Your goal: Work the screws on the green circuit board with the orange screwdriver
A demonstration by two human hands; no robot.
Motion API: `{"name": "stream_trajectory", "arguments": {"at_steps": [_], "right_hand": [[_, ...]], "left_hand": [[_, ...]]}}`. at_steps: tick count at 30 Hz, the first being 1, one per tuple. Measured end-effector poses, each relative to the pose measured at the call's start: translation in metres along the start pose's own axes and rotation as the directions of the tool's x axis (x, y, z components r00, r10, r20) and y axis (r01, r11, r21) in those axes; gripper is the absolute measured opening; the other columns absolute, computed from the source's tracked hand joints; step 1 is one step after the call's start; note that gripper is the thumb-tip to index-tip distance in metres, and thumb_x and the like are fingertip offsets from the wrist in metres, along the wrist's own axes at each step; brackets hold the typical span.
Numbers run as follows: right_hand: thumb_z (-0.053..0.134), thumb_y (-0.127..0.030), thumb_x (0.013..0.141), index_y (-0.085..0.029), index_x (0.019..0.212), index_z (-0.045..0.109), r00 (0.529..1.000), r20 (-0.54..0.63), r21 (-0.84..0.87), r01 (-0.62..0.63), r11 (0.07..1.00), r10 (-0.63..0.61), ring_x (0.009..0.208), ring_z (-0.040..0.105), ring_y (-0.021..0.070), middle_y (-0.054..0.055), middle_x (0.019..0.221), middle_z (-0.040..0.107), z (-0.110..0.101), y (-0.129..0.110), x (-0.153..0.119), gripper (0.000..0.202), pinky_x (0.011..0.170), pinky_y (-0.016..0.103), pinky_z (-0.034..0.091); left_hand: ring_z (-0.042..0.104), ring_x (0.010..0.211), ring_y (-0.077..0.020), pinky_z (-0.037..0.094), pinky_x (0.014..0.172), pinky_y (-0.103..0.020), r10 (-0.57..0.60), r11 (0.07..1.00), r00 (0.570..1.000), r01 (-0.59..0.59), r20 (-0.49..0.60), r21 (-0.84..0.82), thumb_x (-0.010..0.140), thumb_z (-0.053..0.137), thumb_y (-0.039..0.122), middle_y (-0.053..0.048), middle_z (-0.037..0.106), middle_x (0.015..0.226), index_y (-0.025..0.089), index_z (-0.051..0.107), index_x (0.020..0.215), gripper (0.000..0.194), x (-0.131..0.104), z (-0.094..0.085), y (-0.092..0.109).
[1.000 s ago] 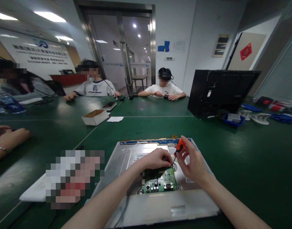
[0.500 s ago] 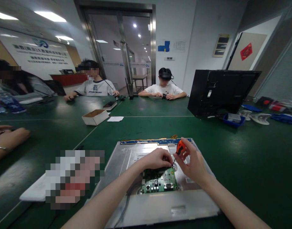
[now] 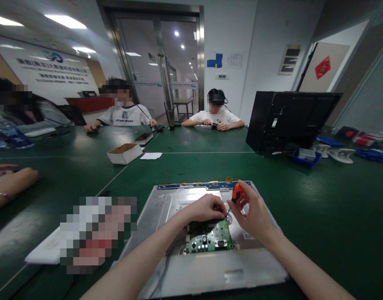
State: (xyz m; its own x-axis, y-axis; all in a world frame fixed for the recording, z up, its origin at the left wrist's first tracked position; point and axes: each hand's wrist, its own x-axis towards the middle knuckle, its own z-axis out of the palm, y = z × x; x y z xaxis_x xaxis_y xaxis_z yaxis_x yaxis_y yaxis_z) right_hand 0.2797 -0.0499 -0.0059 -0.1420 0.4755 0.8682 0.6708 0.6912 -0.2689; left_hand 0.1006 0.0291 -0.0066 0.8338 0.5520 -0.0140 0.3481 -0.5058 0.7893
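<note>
An orange-and-black screwdriver [image 3: 237, 192] is held in my right hand [image 3: 253, 214], its shaft slanting down to the upper corner of a green circuit board [image 3: 210, 241]. My left hand [image 3: 206, 207] is closed, thumb and fingers together right at the screwdriver's tip; whatever they pinch is hidden or too small to name. The board sits on the metal back of a flat display panel [image 3: 256, 266], which lies on the table in front of me. A blue circuit strip [image 3: 191, 186] runs along the panel's far edge. A grey cable [image 3: 166, 271] trails beside the board.
The green table [image 3: 329, 216] stretches around the panel. Beyond it are a white open box [image 3: 125, 153], a black monitor housing [image 3: 294, 121] and a blue tray [image 3: 306, 157]. Several people sit around the table; one person's hands [image 3: 14, 183] rest at the left.
The screwdriver handle has turned slightly in my right fingers, showing less of its black marking. Both hands and the panel stay in place.
</note>
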Motion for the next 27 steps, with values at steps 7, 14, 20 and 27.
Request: {"name": "stream_trajectory", "arguments": {"at_steps": [7, 14, 20, 27], "right_hand": [[0.054, -0.021, 0.096, -0.023, 0.151, 0.026, 1.000, 0.012, -0.001, 0.024, 1.000, -0.024, 0.047, 0.057, 0.0129, -0.001, 0.074, 0.063, -0.0014, -0.0023, 0.0024, 0.061, 0.042, 0.021, 0.048], [0.047, -0.015, 0.096, -0.022, 0.156, 0.022, 0.999, 0.042, 0.039, -0.023, 0.999, 0.022, 0.051, 0.061, 0.0150, 0.002, 0.078, 0.068, -0.0017, -0.0046, 0.0026, 0.065, 0.044, 0.024, 0.052], [0.054, -0.021, 0.096, -0.022, 0.150, 0.028, 1.000, 0.009, -0.011, 0.007, 1.000, -0.006, 0.046, 0.058, 0.0134, -0.002, 0.071, 0.063, 0.0005, 0.0009, -0.0008, 0.061, 0.041, 0.022, 0.048], [0.053, -0.021, 0.097, -0.021, 0.154, 0.022, 0.999, 0.032, 0.005, 0.005, 1.000, -0.005, 0.046, 0.058, 0.0136, -0.001, 0.072, 0.063, -0.0011, -0.0004, -0.0007, 0.065, 0.042, 0.023, 0.049]], "left_hand": [[0.056, 0.066, -0.0131, 0.041, 0.061, -0.019, -0.004, 1.000, 1.000, 0.004, -0.004, 0.008, 0.076, 0.069, 0.014, 0.002, 0.065, 0.069, 0.016, 0.077, 0.083, 0.011, 0.0004, 0.0002, 0.0000], [0.058, 0.068, -0.0135, 0.043, 0.064, -0.020, -0.010, 1.000, 1.000, 0.010, -0.007, 0.004, 0.077, 0.068, 0.013, 0.001, 0.068, 0.071, 0.015, 0.077, 0.080, 0.010, 0.0000, 0.0012, 0.0004], [0.058, 0.068, -0.0141, 0.043, 0.065, -0.021, 0.004, 1.000, 1.000, -0.004, 0.001, 0.010, 0.076, 0.068, 0.014, 0.001, 0.067, 0.072, 0.016, 0.077, 0.083, 0.011, 0.0006, 0.0003, -0.0008], [0.058, 0.068, -0.0142, 0.042, 0.065, -0.021, 0.008, 1.000, 1.000, -0.008, -0.003, 0.006, 0.077, 0.069, 0.014, 0.001, 0.067, 0.072, 0.015, 0.078, 0.084, 0.011, 0.0002, 0.0002, -0.0002]]}}
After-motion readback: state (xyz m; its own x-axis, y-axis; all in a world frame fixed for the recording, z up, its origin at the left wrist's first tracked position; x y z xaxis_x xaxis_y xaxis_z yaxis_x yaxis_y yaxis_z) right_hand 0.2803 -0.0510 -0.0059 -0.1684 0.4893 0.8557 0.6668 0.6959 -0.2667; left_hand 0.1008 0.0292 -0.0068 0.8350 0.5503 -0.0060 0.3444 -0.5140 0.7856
